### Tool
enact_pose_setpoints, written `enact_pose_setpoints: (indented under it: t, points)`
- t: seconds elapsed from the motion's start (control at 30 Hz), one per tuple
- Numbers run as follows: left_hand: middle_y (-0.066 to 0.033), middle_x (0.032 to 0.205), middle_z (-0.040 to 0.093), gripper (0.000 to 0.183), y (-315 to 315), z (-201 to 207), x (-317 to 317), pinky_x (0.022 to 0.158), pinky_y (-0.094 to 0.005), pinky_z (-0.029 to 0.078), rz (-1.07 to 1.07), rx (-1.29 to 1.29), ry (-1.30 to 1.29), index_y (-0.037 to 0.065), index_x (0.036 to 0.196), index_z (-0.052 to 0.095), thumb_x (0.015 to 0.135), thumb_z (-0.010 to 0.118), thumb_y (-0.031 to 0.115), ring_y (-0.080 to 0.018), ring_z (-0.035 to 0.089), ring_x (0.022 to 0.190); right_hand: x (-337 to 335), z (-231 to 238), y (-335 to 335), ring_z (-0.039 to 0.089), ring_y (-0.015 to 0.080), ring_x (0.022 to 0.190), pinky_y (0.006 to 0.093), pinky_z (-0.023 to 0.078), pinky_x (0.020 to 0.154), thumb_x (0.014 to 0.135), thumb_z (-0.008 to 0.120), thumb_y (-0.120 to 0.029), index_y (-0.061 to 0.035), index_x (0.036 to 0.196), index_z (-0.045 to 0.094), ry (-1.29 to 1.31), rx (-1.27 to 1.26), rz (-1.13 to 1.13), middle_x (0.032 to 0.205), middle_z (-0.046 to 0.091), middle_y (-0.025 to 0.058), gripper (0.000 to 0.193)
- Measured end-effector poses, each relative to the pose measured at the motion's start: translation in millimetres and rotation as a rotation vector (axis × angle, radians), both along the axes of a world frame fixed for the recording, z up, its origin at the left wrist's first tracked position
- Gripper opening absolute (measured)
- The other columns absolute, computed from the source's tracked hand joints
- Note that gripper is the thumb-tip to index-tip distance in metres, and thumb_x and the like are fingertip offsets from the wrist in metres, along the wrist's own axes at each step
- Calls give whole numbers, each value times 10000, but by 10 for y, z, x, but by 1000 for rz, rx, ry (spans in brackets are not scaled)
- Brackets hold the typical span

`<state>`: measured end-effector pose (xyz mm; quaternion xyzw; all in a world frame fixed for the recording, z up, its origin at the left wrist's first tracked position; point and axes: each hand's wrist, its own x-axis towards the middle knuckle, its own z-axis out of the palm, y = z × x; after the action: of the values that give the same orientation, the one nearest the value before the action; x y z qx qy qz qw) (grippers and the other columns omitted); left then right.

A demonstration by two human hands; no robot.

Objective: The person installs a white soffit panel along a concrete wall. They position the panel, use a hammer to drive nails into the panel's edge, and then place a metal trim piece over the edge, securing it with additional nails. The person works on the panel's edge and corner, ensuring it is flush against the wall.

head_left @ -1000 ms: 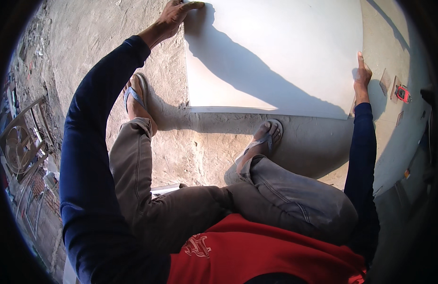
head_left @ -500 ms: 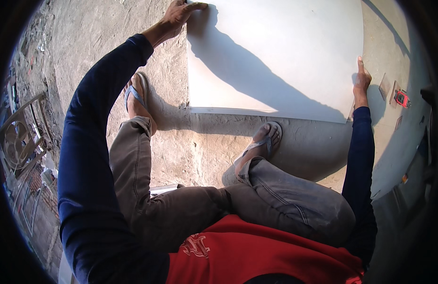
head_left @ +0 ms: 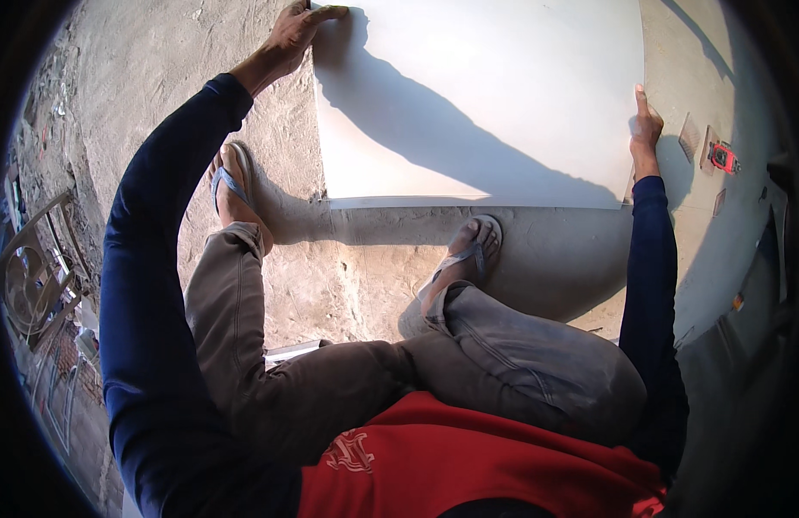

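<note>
A large flat white sheet (head_left: pixel 503 86) lies low over the ground in front of me, its far edge running out of the picture. My left hand (head_left: pixel 298 33) grips its left edge near the top, thumb stretched over the upper face and the other fingers mostly hidden at the edge. At the right edge, nearer its lower corner, my right hand (head_left: pixel 646 129) holds on with the thumb pointing up along the side; its other fingers are partly hidden. The shadow of my arm falls across the sheet's surface.
My sandalled feet stand on rough concrete ground (head_left: pixel 348 268) just short of the sheet. A red tape measure (head_left: pixel 723 157) and small flat pieces (head_left: pixel 689 136) lie to the right. Far left are a metal frame with curved scrollwork (head_left: pixel 37 276) and scattered debris.
The sheet and both my hands have shifted slightly left in the picture. Its near edge now runs more level. Both hands keep their hold.
</note>
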<state>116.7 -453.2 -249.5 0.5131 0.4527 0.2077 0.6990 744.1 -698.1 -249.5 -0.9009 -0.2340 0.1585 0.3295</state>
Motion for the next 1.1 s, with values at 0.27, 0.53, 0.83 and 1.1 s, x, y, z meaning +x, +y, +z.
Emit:
enact_pose_setpoints:
  t: [0.27,0.53,0.83,1.1]
  points:
    - [-102,1069,690,542,17,6,12,919,-340,555,27,-30,44,8,1209,596,866,837,352,-194,677,1004,-68,56,-2,331,108,553,321,279,519,829,834,-550,-182,580,420,61,85,30,590,357,-54,608]
    - [-107,1069,687,551,32,-12,-3,929,-335,555,22,-21,48,3,1218,582,870,840,343,-191,675,1020,-104,84,20,357,106,543,331,296,506,823,851,-532,-177,568,447,33,52,-11,583,400,-46,596]
    - [-114,1092,677,562,44,-45,-6,953,-351,553,22,7,60,2,1226,579,871,836,353,-200,666,1038,-82,73,-8,349,109,541,329,290,514,832,826,-572,-188,559,430,14,67,58,572,376,-49,615]
    - [-103,1083,687,527,43,-51,-7,944,-341,552,29,-11,59,11,1216,596,879,827,343,-190,668,1032,-52,37,-21,314,96,558,320,269,532,831,833,-547,-195,566,410,30,91,69,588,336,-63,610]
